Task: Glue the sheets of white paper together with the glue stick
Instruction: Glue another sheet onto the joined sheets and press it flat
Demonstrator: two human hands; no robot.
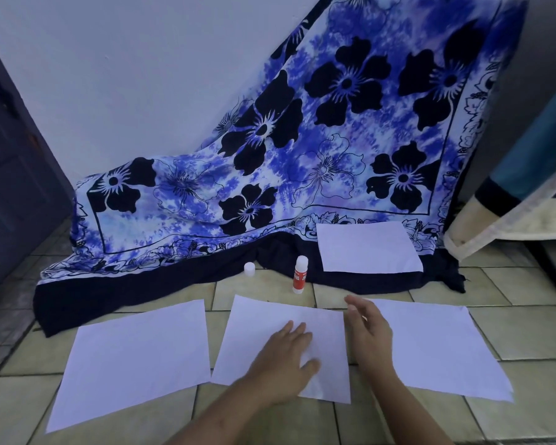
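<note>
On the tiled floor (527, 332) nearest me, the left hand (286, 358) lies flat on the middle sheet (257, 322), fingers straight and spread, holding nothing, over the sheet's right half. The right hand (368, 332) stands edge-on with straight, slightly blurred fingers above the narrow gap between that sheet's right edge and the left edge of the right sheet (440, 345). It grips nothing, and I can't tell whether it touches the paper. The left sheet (135, 358) lies just beside the middle one, and their near corners almost meet.

Beyond this row I have a band of bare tile. At its far side the glue stick (300, 275) stands upright and uncapped at the near edge of the floral cloth (302, 139). Its cap (249, 269) sits to the left on the cloth's dark border, apart from the stick. A fourth sheet (368, 247) lies flat on the cloth, right of the stick.
</note>
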